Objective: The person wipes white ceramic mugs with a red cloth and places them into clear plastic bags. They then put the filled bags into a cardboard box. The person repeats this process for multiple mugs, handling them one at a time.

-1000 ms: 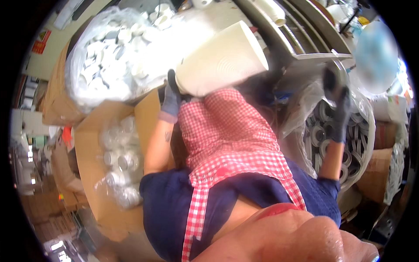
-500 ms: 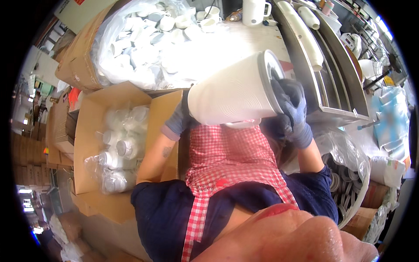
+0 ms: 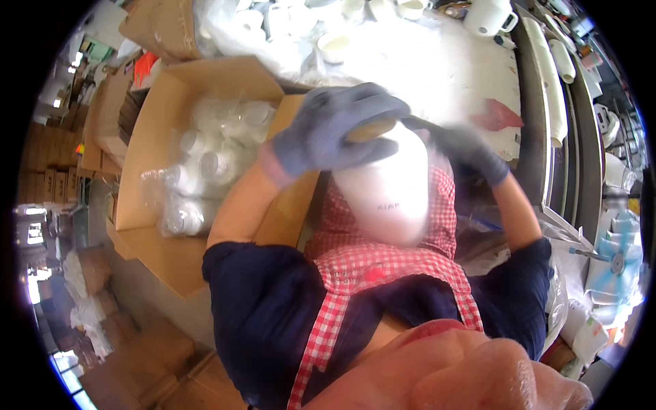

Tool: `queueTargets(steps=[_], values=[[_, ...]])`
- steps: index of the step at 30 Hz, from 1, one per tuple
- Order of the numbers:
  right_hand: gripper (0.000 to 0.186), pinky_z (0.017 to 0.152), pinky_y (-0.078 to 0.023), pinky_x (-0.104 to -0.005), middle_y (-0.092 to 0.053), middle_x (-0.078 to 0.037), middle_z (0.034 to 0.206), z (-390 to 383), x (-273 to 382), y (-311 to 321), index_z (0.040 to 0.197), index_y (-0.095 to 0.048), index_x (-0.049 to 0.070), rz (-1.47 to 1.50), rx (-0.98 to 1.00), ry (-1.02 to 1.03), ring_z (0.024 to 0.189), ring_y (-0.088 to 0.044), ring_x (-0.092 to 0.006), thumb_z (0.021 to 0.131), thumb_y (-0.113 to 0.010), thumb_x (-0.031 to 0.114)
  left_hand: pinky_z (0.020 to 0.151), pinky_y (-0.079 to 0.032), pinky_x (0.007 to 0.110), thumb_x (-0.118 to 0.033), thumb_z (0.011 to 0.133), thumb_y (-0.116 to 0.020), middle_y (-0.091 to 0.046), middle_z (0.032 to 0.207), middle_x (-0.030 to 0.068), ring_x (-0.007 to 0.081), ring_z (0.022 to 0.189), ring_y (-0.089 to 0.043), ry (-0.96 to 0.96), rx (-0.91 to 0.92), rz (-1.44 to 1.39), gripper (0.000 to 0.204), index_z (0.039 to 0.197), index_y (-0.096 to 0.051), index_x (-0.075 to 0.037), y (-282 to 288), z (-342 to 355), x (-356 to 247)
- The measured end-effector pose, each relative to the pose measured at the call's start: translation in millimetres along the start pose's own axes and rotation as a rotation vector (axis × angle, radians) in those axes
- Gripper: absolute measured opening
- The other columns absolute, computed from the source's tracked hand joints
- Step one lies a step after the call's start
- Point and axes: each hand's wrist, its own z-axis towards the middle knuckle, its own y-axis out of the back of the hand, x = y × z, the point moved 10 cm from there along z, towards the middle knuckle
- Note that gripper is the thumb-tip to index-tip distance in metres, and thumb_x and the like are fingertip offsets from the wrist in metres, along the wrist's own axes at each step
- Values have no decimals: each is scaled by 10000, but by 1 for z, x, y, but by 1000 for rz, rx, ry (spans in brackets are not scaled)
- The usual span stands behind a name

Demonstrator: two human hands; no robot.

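A smooth white jug-like vessel (image 3: 389,195) is held before my apron, tilted with its rounded closed end toward me. My left hand (image 3: 342,126), in a grey glove, curls around a tan pad-like piece (image 3: 372,131) and rests against the vessel's upper left side. What the tan piece is I cannot make out. My right hand (image 3: 471,150), also gloved and blurred by motion, reaches to the vessel's far right end; its fingertips are partly hidden there.
At my left stands an open cardboard box (image 3: 164,109) with bagged white containers (image 3: 212,164). White cups (image 3: 335,48) lie in clear plastic on the worktop (image 3: 478,75) ahead. A metal rack (image 3: 540,171) with long white parts borders the right side.
The vessel has swung from lying sideways to pointing its closed end toward me. My left hand has come from behind it onto its top, the tan piece now showing. My right hand has shifted along.
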Motion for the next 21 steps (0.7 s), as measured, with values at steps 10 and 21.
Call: queueTargets(steps=[10,21], values=[[401,962,-531,-336,-461,30,1443,237,117,44,1241,-622,160,-740,-455,487,1262,-477,-209,845,-634,102,904,-498,403,-300,926,-613,-690,1044,160,323,992,-658,461,124,-395,298,1077,-701,-58,-140,-50,97],[355,931,-510,-286,-647,-60,1198,47,-6,144,1334,-549,16,776,-369,225,1065,-620,-136,991,-514,96,918,-496,358,-313,993,-520,-658,1074,133,252,1023,-637,413,53,-437,376,1221,-605,-26,-134,-58,99]])
